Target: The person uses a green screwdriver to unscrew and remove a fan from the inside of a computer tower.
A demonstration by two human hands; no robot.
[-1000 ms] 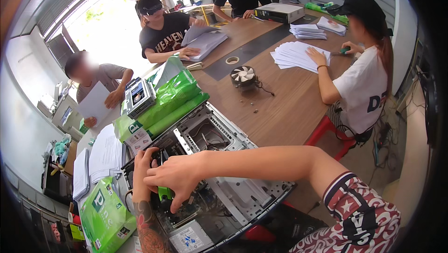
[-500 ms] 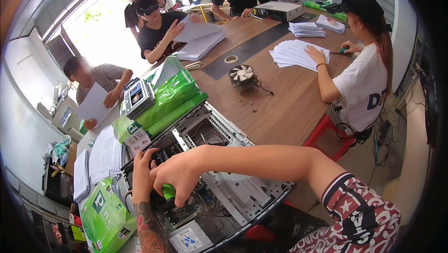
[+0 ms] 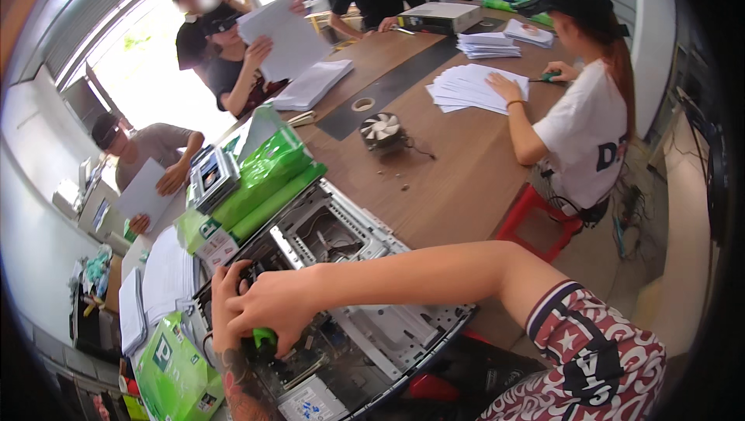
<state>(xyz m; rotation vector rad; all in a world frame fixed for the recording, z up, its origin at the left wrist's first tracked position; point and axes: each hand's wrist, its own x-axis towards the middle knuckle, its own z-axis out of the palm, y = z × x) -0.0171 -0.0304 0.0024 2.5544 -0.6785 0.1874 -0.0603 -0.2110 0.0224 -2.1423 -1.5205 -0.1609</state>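
Note:
An opened desktop computer case point(image 3: 380, 347) lies in front of me, its metal frame and circuit board exposed. My right hand point(image 3: 283, 304) reaches across it and is closed round a screwdriver point(image 3: 265, 337), of which the green and black handle shows; its shaft is hidden. Beside it, at the case's left side, my left hand point(image 3: 223, 301) has its fingers curled against a black part point(image 3: 250, 273) inside the case. The hands overlap, so the exact contact there is partly covered. A cooling fan point(image 3: 382, 131) with a trailing cable stands on the table beyond the case.
Loose screws point(image 3: 404, 187) and a tape roll point(image 3: 363, 104) lie on the wooden table point(image 3: 442, 211). A metal drive point(image 3: 213, 179) rests by a green paper pack point(image 3: 268, 176). Another green pack point(image 3: 174, 370) is at my left. Co-workers handle paper; one holds scissors point(image 3: 547, 77).
My view has shifted slightly, and both hands stay at the same part of the case. The co-worker at the far left of the table has lifted sheets higher.

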